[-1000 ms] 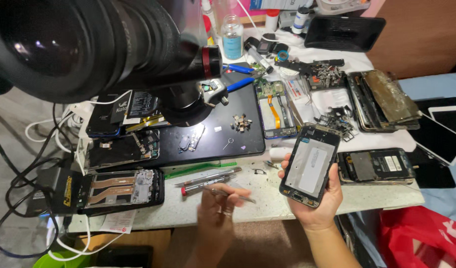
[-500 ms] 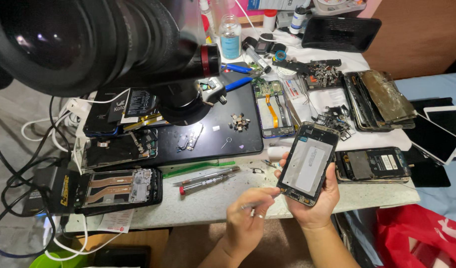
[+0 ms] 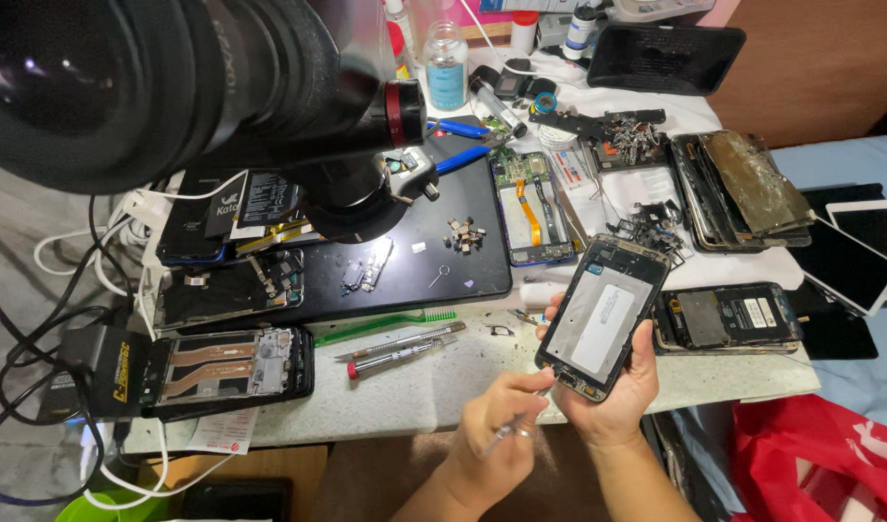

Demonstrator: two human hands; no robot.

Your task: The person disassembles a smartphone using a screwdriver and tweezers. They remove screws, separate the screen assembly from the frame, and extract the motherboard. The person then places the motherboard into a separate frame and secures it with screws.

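The right hand (image 3: 613,401) grips an opened phone (image 3: 603,317), its long axis tilted near-left to far-right; the left hand (image 3: 497,440) pinches thin tweezers (image 3: 501,437) at its near end.

This is a small phone-repair workshop, set up at a crowded white bench (image 3: 443,396) under the large black barrel of a microscope (image 3: 173,87). Opened phones with bare circuit boards (image 3: 236,362), a stack of cracked phone screens and back covers (image 3: 743,188), and little heaps of small metal parts (image 3: 463,235) lie across a black work mat (image 3: 463,271). A red-tipped screwdriver (image 3: 395,356), blue-handled pliers (image 3: 458,130), a green toothbrush (image 3: 386,327) and a clear bottle of blue liquid (image 3: 445,68) point to the same trade.
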